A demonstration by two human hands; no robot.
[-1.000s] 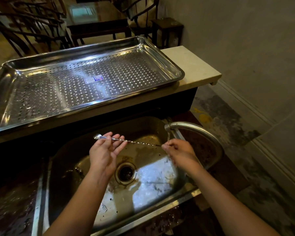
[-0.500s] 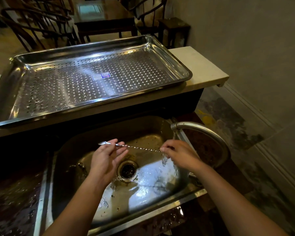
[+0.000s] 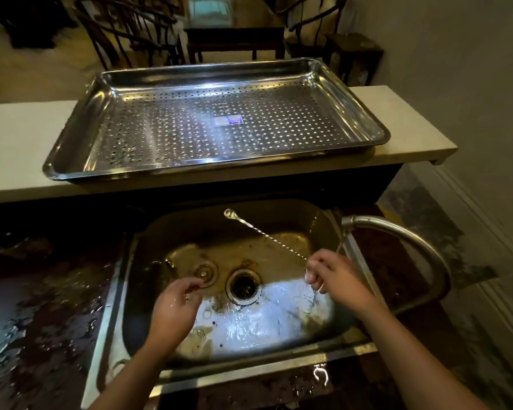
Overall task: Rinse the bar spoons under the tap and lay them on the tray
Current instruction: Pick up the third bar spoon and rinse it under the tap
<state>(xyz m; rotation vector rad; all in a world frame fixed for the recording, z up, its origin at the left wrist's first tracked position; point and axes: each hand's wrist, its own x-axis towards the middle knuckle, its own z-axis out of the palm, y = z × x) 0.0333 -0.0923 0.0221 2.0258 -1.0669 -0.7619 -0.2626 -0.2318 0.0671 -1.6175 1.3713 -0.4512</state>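
Presently, the bench (image 3: 397,119) is carrying the perforated tray (image 3: 107,113) on its pale top, and no spoon is lying in it yet. Below it, the steel sink (image 3: 279,327) is sitting wet, with the tap (image 3: 397,232) arching in from your right and a thin stream appearing to fall beside your right hand (image 3: 335,276). That hand is pinching the lower end of the bar spoon (image 3: 267,235) between thumb and fingers, closed snugly on the twisted stem. The spoon is slanting up and to the left over the basin, its bowl end raised toward the back wall of the sink. Your left hand (image 3: 175,303) is hanging loosely curled above the drain, gripping nothing.

Judgement: rinsing looks about finished and transfer to the tray is in hand. You are advised to be keeping the pinch firm on the slippery stem, lifting the bowl end clear of the bench edge, supporting it with the free hand if it is wobbling, and laying it flat.
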